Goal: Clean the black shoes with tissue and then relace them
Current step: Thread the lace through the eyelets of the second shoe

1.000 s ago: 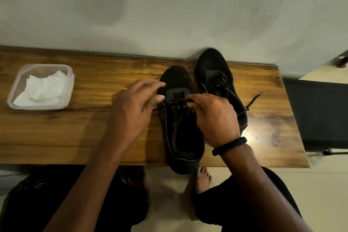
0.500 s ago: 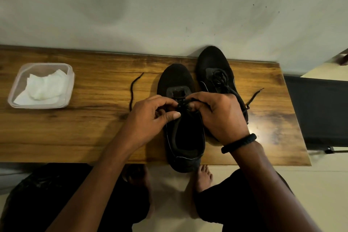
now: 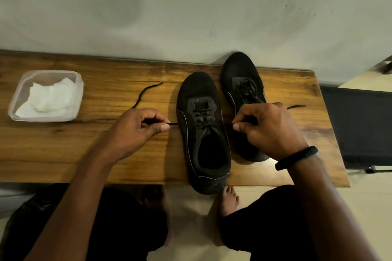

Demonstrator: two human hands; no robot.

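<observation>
Two black shoes stand side by side on a wooden table [image 3: 84, 150]. The near shoe [image 3: 203, 133] points away from me, its heel over the front edge, with a black lace [image 3: 146, 93] threaded across its eyelets. My left hand [image 3: 137, 131] pinches the lace's left end beside the shoe, and the loose tail curls away behind it. On the other side, my right hand [image 3: 265, 127] pinches the right end. The lace runs taut between both hands. The far shoe [image 3: 241, 82] sits laced, partly behind my right hand.
A clear plastic tub [image 3: 45, 96] holding white tissue [image 3: 51, 97] sits at the table's left. A pale wall runs behind the table. A dark chair [image 3: 358, 129] stands past the right edge. My knees and bare feet [image 3: 228, 199] show below the front edge.
Both hands have moved apart from over the near shoe's tongue to either side of it, pulling the lace ends outward and taut.
</observation>
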